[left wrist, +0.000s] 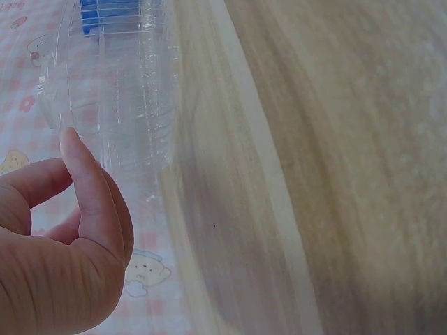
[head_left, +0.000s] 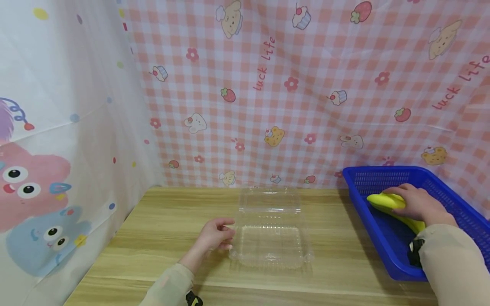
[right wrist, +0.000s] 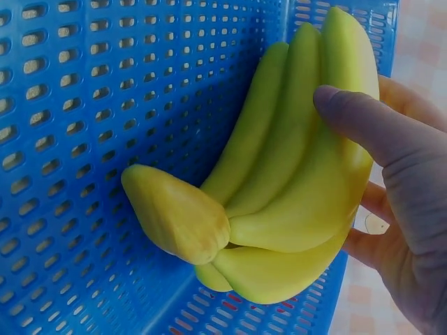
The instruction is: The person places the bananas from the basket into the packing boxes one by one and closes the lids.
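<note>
My right hand (head_left: 421,205) holds a bunch of yellow bananas (right wrist: 286,223) inside the blue basket (head_left: 369,229). In the right wrist view the thumb lies across the nearest banana, with fingers around its far side. A thick, yellowish stub (right wrist: 174,213) shows at the joined end of the bunch. On the wooden table, a clear plastic clamshell box (head_left: 271,258) lies with its lid (head_left: 269,199) folded back. Beside the box's left edge, my left hand (head_left: 215,234) has loosely bent fingers and nothing in its grasp; a fingertip overlaps the clear plastic in the left wrist view.
The perforated basket stands at the table's right side. Behind the table (head_left: 168,238) hangs a pink checked cloth (head_left: 252,114), and a white patterned cloth (head_left: 88,140) hangs along the left.
</note>
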`<move>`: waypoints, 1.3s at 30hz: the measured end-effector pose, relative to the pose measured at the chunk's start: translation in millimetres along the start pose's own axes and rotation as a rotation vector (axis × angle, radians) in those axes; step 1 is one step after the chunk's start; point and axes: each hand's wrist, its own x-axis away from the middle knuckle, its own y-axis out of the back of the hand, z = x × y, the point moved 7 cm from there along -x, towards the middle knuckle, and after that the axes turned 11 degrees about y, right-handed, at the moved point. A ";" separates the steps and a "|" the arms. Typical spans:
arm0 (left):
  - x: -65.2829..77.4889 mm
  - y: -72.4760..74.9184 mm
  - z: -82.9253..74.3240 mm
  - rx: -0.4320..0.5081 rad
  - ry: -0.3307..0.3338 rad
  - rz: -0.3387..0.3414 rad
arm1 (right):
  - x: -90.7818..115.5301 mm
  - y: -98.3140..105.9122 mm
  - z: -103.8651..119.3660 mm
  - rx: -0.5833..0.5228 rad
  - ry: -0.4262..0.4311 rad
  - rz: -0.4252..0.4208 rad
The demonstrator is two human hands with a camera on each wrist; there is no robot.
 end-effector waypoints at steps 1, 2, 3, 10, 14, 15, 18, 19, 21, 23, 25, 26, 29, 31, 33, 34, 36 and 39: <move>0.2 -0.1 -0.1 0.000 0.000 0.001 | 0.2 0.3 0.3 0.002 0.005 -0.003; 0.4 -0.2 -0.4 0.000 0.000 0.002 | 0.4 0.5 0.4 0.001 0.007 -0.003; 0.7 -0.3 -0.7 0.001 0.001 0.002 | 0.7 0.6 0.3 0.002 0.009 -0.006; 2.6 -0.9 -1.5 0.003 0.009 0.001 | 1.2 0.3 -2.2 0.003 0.005 -0.003; 2.0 -1.0 -0.8 0.005 0.009 0.001 | 2.7 1.1 -4.0 0.005 -0.012 0.002; 1.7 -1.0 -0.6 0.007 0.009 0.002 | 3.3 1.6 -4.5 0.003 -0.018 0.003; 0.8 -0.8 0.0 0.012 0.011 0.001 | 4.9 3.5 -5.0 0.002 -0.031 0.003; 0.6 -0.8 0.0 0.012 0.007 0.001 | 5.2 4.4 -4.7 0.004 -0.030 0.001; -0.1 -0.5 0.3 0.016 0.009 -0.002 | 5.3 6.3 -3.8 0.012 -0.023 -0.009; -0.4 -0.2 0.5 0.019 0.010 -0.008 | 5.3 8.4 -2.6 0.019 -0.017 -0.019; -0.7 0.0 1.0 0.019 0.010 -0.013 | 5.1 10.5 -1.4 0.027 -0.011 -0.028; -0.9 0.3 1.4 0.022 0.016 -0.017 | 5.1 11.5 -0.9 0.029 -0.011 -0.032; -0.9 0.3 1.9 0.023 0.015 -0.025 | 4.9 14.2 -0.2 0.027 -0.019 -0.039; -0.9 0.2 2.3 0.023 0.015 -0.029 | 4.2 16.3 0.5 0.031 -0.019 -0.044; -1.0 0.1 2.3 0.022 0.014 -0.033 | 3.5 18.7 1.4 0.034 -0.018 -0.051; -1.2 0.2 2.5 0.020 0.014 -0.036 | 3.2 20.2 2.0 0.035 -0.015 -0.058; -1.6 0.2 2.7 0.018 0.014 -0.037 | 2.8 22.9 2.9 0.032 -0.014 -0.067; -1.6 0.3 2.3 0.020 0.012 -0.035 | 2.6 26.9 4.7 0.025 -0.010 -0.083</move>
